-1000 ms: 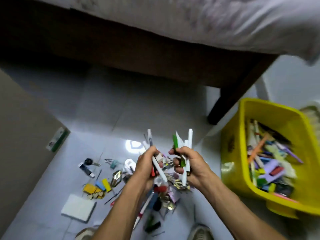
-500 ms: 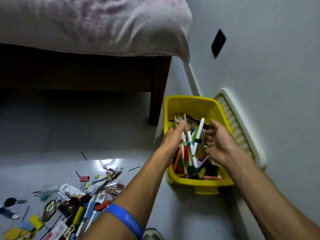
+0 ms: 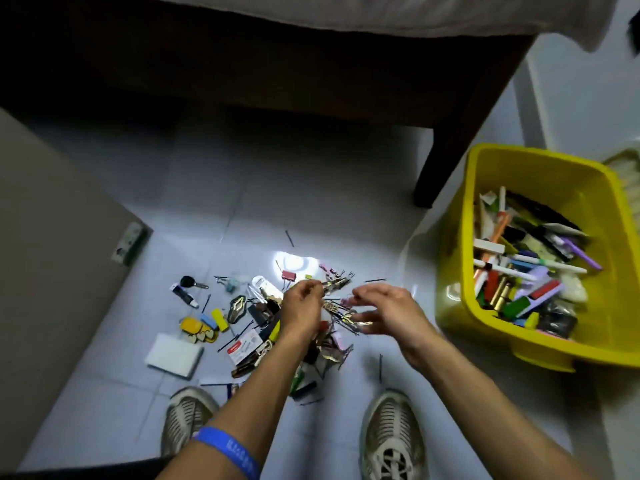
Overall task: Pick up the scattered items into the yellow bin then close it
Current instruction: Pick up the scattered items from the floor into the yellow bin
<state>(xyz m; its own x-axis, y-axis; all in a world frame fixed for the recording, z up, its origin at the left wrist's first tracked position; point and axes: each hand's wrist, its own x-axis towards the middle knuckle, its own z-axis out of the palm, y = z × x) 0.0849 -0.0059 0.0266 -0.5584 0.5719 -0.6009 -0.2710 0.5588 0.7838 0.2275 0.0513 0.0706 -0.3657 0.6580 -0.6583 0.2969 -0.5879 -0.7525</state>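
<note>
A pile of scattered small items [image 3: 258, 327] lies on the pale tiled floor: clips, hairpins, erasers, a key, a white pad [image 3: 174, 355]. The open yellow bin [image 3: 519, 164] stands at the right, filled with pens, markers and other pieces. My left hand [image 3: 301, 306] hovers over the middle of the pile with fingers curled, nothing clearly in it. My right hand [image 3: 388, 311] is just to its right, fingers spread and blurred, above clips and pins. Part of the pile is hidden under my forearms.
A dark wooden bed frame with a leg [image 3: 446, 157] stands behind the pile, beside the bin. A brown panel [image 3: 52, 244] fills the left side. My two shoes [image 3: 391, 441] are planted at the near edge. A white ribbed lid [image 3: 627, 161] lies behind the bin.
Both hands held bundles of pens a second ago, dropped them into the yellow bin, and have now swung back left over the floor pile, holding nothing I can see.
</note>
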